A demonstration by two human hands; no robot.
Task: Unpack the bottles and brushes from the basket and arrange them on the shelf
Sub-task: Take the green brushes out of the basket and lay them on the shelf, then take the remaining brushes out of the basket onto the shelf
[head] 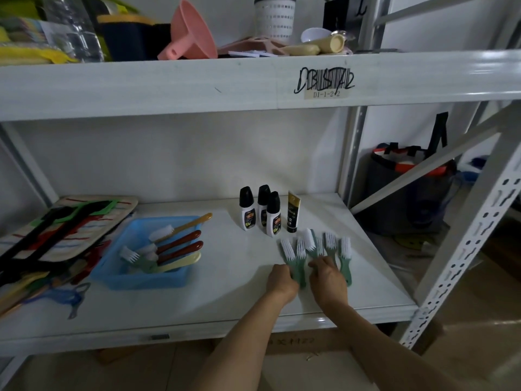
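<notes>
Both forearms reach in over the shelf's front edge [253,331]. Left hand [282,280] is curled round the handles of the leftmost green brushes [296,261]; right hand [328,279] pinches a handle mid-row. Step in hand looks like squaring up the green brush row, near the front-right of the shelf. Just behind: three small bottles [263,210] and a black tube [293,213], upright, close together.

Blue basket [146,277] sits left of centre, well apart, with long-handled brushes [180,244] inside, so unpacking is partly done. Next move likely: let go, reach left to the basket. Open shelf room between basket and row; the right edge is close to the last brush. Striped cloth items [67,221] crowd the left end.
</notes>
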